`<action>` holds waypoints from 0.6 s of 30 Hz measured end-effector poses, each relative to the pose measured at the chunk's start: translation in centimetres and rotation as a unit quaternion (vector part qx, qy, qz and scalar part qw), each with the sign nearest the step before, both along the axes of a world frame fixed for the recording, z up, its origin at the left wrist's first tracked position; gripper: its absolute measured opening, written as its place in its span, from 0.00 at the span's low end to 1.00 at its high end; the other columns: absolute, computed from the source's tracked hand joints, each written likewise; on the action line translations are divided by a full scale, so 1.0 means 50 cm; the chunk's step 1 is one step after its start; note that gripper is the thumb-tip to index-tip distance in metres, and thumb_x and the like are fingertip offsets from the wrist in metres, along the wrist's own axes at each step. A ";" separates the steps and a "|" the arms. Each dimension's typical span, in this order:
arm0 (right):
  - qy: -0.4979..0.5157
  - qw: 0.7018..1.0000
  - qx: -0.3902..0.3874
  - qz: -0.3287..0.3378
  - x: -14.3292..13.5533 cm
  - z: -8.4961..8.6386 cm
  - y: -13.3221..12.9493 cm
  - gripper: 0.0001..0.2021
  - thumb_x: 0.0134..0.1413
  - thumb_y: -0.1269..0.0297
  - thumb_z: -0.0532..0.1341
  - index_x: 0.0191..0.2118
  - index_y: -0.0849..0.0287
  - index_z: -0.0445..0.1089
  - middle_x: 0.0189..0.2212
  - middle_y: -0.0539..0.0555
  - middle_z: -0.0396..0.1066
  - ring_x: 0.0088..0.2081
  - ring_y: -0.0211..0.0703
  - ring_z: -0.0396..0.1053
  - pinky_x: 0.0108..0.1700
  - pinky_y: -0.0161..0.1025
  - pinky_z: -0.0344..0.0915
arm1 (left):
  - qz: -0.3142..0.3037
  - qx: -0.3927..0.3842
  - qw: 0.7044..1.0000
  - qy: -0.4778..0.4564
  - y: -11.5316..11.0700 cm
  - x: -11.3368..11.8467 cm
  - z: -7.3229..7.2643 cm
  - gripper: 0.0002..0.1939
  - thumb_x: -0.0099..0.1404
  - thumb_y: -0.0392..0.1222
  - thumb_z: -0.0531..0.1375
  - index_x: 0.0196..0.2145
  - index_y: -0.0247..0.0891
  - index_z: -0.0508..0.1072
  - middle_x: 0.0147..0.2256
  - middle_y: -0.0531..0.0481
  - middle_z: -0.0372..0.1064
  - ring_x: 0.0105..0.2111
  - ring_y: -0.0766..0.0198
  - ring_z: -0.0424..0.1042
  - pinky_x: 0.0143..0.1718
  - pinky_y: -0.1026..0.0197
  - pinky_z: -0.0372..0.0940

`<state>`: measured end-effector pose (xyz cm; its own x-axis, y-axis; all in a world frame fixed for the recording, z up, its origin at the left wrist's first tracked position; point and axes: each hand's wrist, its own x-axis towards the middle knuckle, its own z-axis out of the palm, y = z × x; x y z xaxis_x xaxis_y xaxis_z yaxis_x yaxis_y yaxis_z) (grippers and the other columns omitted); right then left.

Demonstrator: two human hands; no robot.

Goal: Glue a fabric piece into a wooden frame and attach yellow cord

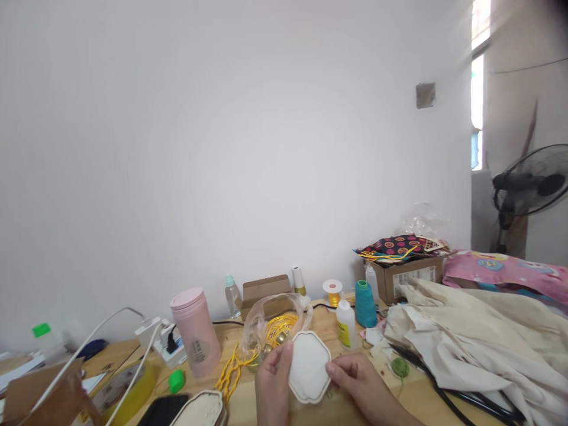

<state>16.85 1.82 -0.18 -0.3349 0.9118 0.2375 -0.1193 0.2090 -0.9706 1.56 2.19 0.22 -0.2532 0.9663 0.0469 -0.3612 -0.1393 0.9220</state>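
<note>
My left hand [271, 383] and my right hand [355, 378] hold a white scalloped fabric piece [309, 365] between them, low over the wooden table [326, 322]. My left thumb presses its left edge and my right fingers pinch its right edge. Just behind it lies a clear plastic bag [270, 316] with yellow cords [248, 352] and small brass bells spilling out. A similar beige shaped piece [202, 409] lies at the front, left of my left hand.
A pink tumbler [196, 339], a white power strip [162, 340], a glue bottle [347, 324], a teal thread cone [365, 303] and a yellow spool [332, 291] stand around. Cream cloth [470, 334] is piled right, behind it a cardboard box [410, 275]. A fan [530, 186] stands far right.
</note>
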 end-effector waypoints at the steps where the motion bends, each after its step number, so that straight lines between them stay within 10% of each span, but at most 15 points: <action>1: -0.003 1.000 0.003 -0.006 -0.001 0.000 -0.001 0.22 0.42 0.48 0.56 0.13 0.63 0.59 0.14 0.45 0.49 0.19 0.31 0.46 0.22 0.30 0.44 | -0.003 0.002 1.000 -0.001 -0.001 0.001 -0.001 0.17 0.44 0.46 0.64 0.30 0.30 0.74 0.23 0.46 0.73 0.27 0.57 0.71 0.28 0.61 0.66; 18: 0.051 0.994 -0.014 -0.091 0.004 0.007 0.007 0.24 0.41 0.43 0.53 0.13 0.60 0.55 0.15 0.47 0.52 0.21 0.35 0.50 0.25 0.31 0.47 | -0.112 0.019 0.987 -0.110 -0.001 0.007 0.004 0.15 0.51 0.48 0.60 0.32 0.33 0.74 0.37 0.40 0.72 0.41 0.55 0.69 0.44 0.57 0.61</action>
<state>17.04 2.15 0.15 -0.1402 0.9618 0.2349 -0.1798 0.2086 -0.9613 1.89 2.12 0.44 -0.0412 0.9978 0.0521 -0.5780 -0.0663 0.8133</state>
